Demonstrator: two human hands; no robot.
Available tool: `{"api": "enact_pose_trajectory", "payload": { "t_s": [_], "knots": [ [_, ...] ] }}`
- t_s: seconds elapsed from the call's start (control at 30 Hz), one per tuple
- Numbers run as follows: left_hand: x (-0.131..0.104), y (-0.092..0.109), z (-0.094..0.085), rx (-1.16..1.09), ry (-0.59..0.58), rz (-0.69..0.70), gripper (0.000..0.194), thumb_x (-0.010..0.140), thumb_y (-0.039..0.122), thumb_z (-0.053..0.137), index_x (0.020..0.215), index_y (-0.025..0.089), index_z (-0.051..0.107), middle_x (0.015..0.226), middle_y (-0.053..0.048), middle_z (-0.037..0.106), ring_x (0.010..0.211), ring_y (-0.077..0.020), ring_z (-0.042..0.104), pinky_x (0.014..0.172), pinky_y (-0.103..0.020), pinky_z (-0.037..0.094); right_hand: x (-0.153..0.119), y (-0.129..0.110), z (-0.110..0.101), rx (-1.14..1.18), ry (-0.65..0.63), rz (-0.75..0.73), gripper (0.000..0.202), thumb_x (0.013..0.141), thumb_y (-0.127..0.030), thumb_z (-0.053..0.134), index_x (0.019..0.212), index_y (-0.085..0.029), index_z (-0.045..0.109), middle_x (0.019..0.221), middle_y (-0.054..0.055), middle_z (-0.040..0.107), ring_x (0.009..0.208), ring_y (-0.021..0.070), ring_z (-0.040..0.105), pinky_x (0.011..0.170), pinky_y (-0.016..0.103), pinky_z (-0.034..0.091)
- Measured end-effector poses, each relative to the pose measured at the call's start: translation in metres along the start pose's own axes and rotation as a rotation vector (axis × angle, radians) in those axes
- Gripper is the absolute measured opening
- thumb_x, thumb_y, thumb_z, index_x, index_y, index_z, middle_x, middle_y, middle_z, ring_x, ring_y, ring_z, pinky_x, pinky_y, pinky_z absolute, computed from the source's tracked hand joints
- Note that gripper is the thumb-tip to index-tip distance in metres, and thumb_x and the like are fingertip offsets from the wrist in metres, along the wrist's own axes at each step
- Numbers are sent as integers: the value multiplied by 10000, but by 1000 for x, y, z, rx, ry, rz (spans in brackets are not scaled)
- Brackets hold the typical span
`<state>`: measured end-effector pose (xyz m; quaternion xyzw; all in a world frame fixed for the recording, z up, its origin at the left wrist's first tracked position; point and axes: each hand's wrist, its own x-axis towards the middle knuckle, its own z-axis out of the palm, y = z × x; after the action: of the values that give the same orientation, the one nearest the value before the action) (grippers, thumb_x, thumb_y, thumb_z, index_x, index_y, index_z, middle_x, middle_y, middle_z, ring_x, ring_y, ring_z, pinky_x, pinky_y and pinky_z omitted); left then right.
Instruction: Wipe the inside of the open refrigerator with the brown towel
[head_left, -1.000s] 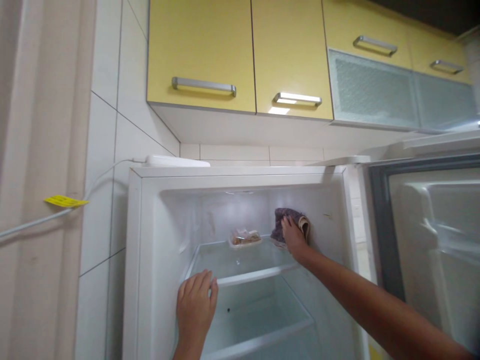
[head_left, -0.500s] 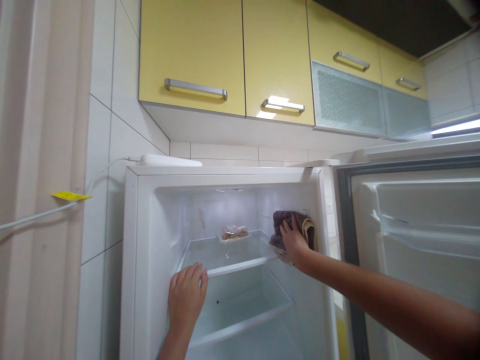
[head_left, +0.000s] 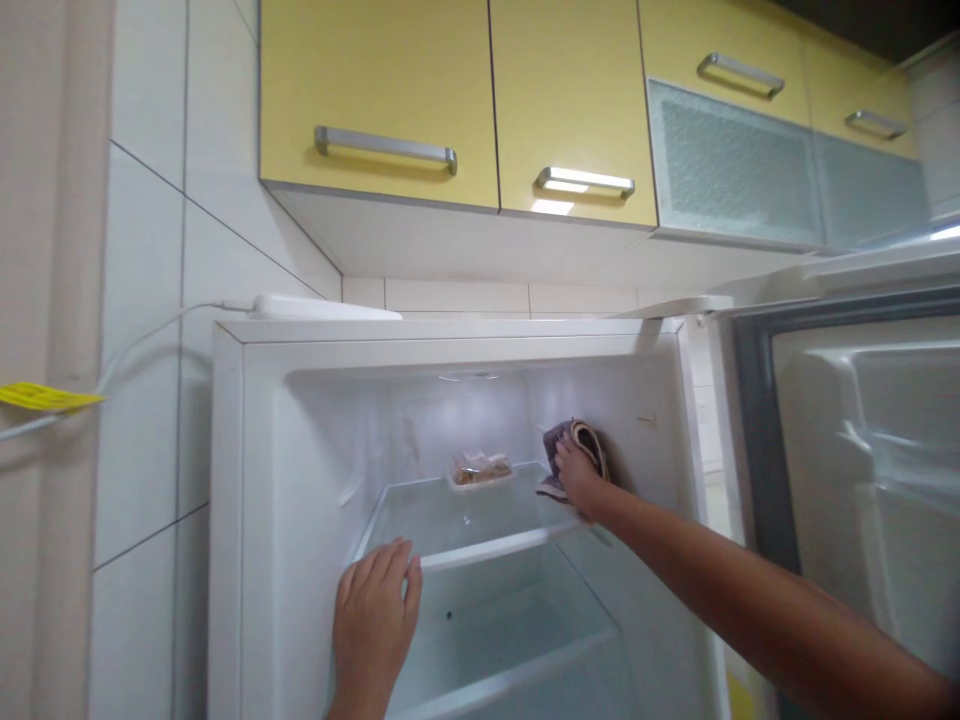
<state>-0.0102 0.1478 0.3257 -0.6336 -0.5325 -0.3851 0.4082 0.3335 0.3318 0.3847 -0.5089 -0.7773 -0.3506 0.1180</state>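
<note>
1 purplish cloth (head_left: 589, 440), folded, pale edges, right grip (head_left: 579, 477) clasping it, left grip (head_left: 373, 610) unclear

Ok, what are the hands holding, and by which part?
Right hand: a brown cloth, fingers across its near face. Left hand: at the shelf's edge, grip unclear.

Cloth (head_left: 590, 438) under right hand (head_left: 576, 472) was matt. Fridge liner (head_left: 646, 475) around both hands looked like smooth plastic. Shelf (head_left: 427, 515) just beyond left hand (head_left: 373, 605) was smooth, glassy. Cabinet doors (head_left: 382, 70) above were glossy, handles (head_left: 385, 148) metallic.
</note>
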Motion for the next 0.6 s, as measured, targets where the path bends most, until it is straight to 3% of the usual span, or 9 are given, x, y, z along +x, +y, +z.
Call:
{"api": "enact_pose_trajectory", "payload": {
  "t_s": [0.13,0.3,0.6],
  "knots": [
    [-2,-1,4,12,24,12,305,963,343,488,1096,195,719,1101,-48,779,1032,-231,677,971,-405,405,25,0,19,-47,-123,-34,353,887,-424,653,1175,-224,691,1345,89,639,1370,280,478,1209,603,241],
    [-3,-2,7,28,45,27,317,973,358,464,1091,207,717,1096,-37,781,1026,-226,672,974,-398,393,56,-3,40,-45,-151,-35,368,923,-398,646,1230,-196,626,1372,88,590,1290,263,538,1104,553,427],
    [-11,-6,15,30,21,12,316,971,384,461,1126,259,707,1137,-26,772,1053,-232,663,984,-411,398,99,-13,67,18,-110,-77,367,919,-410,648,1216,-195,638,1395,88,583,1325,267,512,1136,562,381]
  ]
}}
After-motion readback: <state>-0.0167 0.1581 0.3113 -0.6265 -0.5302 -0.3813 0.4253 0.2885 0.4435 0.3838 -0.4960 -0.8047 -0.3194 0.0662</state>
